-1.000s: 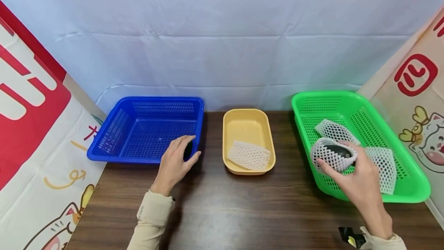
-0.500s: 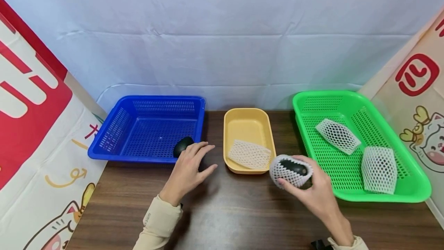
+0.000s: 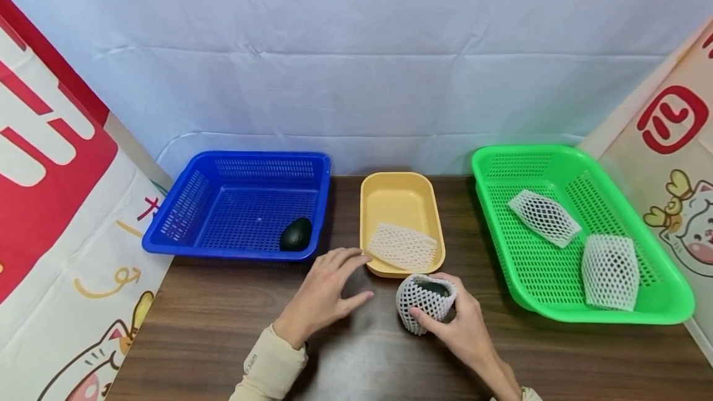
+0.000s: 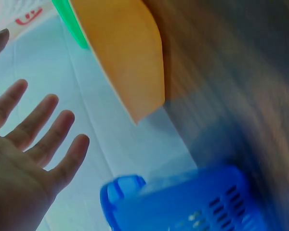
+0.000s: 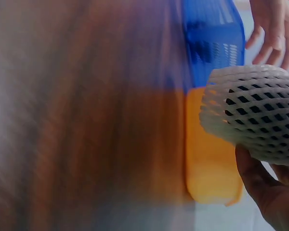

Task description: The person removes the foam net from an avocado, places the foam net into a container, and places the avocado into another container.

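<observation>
My right hand (image 3: 465,330) grips a dark green avocado (image 3: 433,288) wrapped in a white foam net sleeve (image 3: 414,305), held just in front of the yellow tray. In the right wrist view the net (image 5: 255,113) covers most of the fruit, with the thumb and fingers around it. My left hand (image 3: 325,293) holds nothing; its fingers are spread, close to the tray's front left corner. The left wrist view also has this hand (image 4: 29,159) with fingers apart. A bare avocado (image 3: 296,234) lies in the front right corner of the blue basket (image 3: 234,255).
The yellow tray (image 3: 398,184) holds a flat foam net (image 3: 403,246). At the right, the green basket (image 3: 504,265) contains two net-wrapped pieces, one farther back (image 3: 544,218) and one nearer (image 3: 611,272). A pale cloth wall (image 3: 356,79) stands behind the wooden table (image 3: 195,327).
My right hand has carried the netted avocado left from the green basket to before the yellow tray. My left hand has left the bare avocado in the blue basket and moved right.
</observation>
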Demonstrator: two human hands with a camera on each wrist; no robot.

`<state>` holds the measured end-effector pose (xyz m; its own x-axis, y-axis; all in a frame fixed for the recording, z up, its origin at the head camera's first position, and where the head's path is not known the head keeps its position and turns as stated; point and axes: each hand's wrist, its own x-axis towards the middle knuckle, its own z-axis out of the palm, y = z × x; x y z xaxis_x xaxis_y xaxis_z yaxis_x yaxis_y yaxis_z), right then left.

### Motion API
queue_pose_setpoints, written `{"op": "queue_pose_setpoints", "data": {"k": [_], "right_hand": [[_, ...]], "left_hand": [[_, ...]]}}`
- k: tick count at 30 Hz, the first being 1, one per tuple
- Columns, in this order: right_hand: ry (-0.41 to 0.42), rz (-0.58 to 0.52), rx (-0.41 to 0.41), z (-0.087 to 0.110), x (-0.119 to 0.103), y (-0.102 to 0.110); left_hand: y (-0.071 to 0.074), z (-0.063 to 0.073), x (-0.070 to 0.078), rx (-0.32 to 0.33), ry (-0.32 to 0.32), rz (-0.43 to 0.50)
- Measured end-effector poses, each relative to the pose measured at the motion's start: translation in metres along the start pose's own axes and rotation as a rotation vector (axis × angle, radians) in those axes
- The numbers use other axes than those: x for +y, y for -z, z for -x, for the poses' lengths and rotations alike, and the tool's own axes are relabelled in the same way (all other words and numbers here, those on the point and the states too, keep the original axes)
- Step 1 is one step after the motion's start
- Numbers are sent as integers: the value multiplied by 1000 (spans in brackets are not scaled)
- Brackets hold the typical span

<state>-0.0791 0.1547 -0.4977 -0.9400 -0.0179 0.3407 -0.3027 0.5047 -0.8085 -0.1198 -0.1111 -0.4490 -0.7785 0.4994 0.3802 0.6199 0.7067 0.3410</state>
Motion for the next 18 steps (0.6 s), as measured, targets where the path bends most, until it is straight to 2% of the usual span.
{"op": "queue_pose_setpoints", "data": {"k": [7,13,18], "right_hand": [[-187,-53,16,9,-2,-14],[-414,-215,7,9,-10,-21],[-537,-334,-31,9,-14,-26]], "left_hand": [[-15,2,16,-98,-55,27],[-28,3,30,-231,-82,59],[-40,6,36,-252,-97,30]]}}
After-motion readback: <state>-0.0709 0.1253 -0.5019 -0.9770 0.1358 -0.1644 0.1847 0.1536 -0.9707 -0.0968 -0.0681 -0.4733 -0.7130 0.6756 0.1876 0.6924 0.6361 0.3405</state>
